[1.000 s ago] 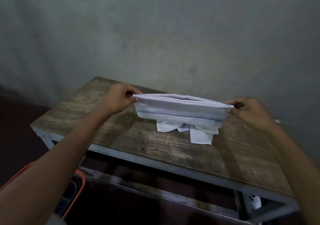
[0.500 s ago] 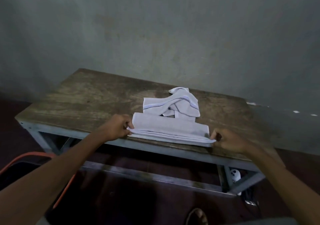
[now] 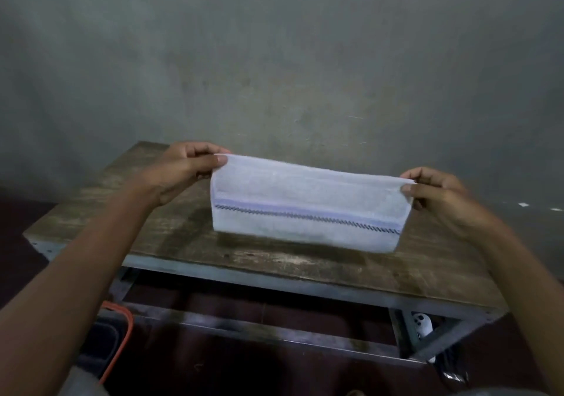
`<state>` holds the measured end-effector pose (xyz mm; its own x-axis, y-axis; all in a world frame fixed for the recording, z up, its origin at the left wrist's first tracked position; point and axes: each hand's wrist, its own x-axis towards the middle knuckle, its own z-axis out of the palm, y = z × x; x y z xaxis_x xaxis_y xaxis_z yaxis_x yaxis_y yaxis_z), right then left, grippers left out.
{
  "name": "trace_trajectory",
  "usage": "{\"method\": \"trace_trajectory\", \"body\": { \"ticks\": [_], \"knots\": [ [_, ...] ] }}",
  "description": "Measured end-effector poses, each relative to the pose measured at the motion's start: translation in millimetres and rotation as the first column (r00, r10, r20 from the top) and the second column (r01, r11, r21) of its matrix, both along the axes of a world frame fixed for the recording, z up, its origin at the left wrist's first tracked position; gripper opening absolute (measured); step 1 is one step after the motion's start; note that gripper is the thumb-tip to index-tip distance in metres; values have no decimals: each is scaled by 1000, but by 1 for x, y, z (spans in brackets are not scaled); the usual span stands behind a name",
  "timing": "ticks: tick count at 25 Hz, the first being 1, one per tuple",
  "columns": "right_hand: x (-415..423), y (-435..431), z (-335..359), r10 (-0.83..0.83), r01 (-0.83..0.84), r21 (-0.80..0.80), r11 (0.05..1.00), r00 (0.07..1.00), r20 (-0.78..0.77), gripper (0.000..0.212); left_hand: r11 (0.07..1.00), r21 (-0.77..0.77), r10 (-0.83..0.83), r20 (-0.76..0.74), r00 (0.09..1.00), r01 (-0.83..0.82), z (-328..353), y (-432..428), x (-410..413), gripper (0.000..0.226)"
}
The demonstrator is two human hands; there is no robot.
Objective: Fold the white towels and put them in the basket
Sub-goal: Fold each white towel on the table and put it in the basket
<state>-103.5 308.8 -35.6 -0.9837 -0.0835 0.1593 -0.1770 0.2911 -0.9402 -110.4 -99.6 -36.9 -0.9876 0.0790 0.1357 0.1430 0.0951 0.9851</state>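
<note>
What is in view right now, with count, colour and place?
white towel: one, white with a blue stitched stripe, folded, held above the table.
basket: one, dark with orange rim, floor at lower left, partly behind the left arm.
table: one, worn brown wooden top on grey metal frame, centre.
small object: one, white with dark spots, under the table's right end; unidentifiable.
wall: one, grey-green, behind the table.
floor: one, dark red, under the table.
left hand: one, pinches the towel's upper left corner.
right hand: one, pinches the towel's upper right corner.
</note>
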Motion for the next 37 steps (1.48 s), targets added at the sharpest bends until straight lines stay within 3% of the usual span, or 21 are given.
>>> {"method": "trace_trajectory", "body": {
  "ticks": [2, 4, 6, 7, 10, 12, 14, 17, 20, 22, 23, 24, 26, 27, 28, 30, 32, 37],
  "knots": [
    [-5, -1, -8, 13, -19, 73, 997, 997, 73, 18, 997, -81, -13, 59, 998, 18, -12, -2, -4, 14],
    [-14, -3, -18, 1, -31, 303, 952, 995, 99, 15, 929, -371, 16, 25, 1000, -5, -27, 0, -15, 16],
    [-26, -1, -28, -26, 39, 537, 843, 999, -33, 18, 780, -622, 22, -88, 996, -72, -37, 10, -28, 19],
    [-32, 1, -31, -47, 110, 589, 801, 992, -121, 19, 738, -663, 26, -163, 986, -129, -38, 18, -33, 19],
    [-45, 15, -37, -152, 279, 601, 749, 955, -254, 29, 730, -622, 69, -347, 935, -285, -41, 29, -38, 14],
    [-41, 20, -48, -151, 251, 636, 730, 966, -207, 33, 717, -655, 12, -330, 944, -238, -57, 23, -38, 15],
    [-27, 19, -70, -49, 67, 700, 711, 998, -46, 38, 632, -762, -90, -254, 963, -142, -87, 17, -31, 17],
    [-14, 18, -113, 132, -230, 741, 631, 973, 189, 42, 425, -903, -248, -179, 952, -59, -133, 17, -13, 20],
    [-15, 21, -127, 163, -334, 759, 559, 942, 295, 37, 361, -932, -321, -140, 937, -15, -148, 16, -6, 22],
    [-15, 19, -118, 140, -437, 761, 480, 894, 425, 22, 323, -945, -309, -153, 939, -47, -148, 13, -2, 23],
    [-16, 15, -114, 118, -436, 755, 489, 891, 439, 16, 332, -939, -279, -182, 943, -83, -145, 15, 1, 25],
    [-18, 8, -111, 93, -342, 774, 533, 933, 348, 12, 373, -918, -234, -234, 944, -135, -142, 20, 2, 28],
    [-26, -17, -115, 20, 64, 790, 609, 995, -96, 13, 477, -849, -150, -334, 931, -228, -138, 45, 2, 36],
    [-30, -34, -122, 17, 205, 780, 591, 964, -266, 24, 504, -829, -127, -349, 928, -243, -141, 62, 0, 44],
    [-34, -52, -131, 46, 233, 786, 573, 948, -315, 43, 496, -837, -122, -331, 936, -231, -148, 78, -2, 54],
    [-37, -83, -152, 121, 64, 841, 537, 981, -152, 76, 377, -911, -154, -241, 958, -168, -170, 101, -5, 63],
    [-37, -92, -172, 134, -86, 881, 465, 991, 26, 82, 255, -958, -141, -168, 976, -128, -193, 104, -5, 64],
    [-45, -48, -179, -63, -127, 888, 443, 983, 172, 77, 264, -953, -18, -158, 987, -148, -200, 84, -8, 78]
  ]
}}
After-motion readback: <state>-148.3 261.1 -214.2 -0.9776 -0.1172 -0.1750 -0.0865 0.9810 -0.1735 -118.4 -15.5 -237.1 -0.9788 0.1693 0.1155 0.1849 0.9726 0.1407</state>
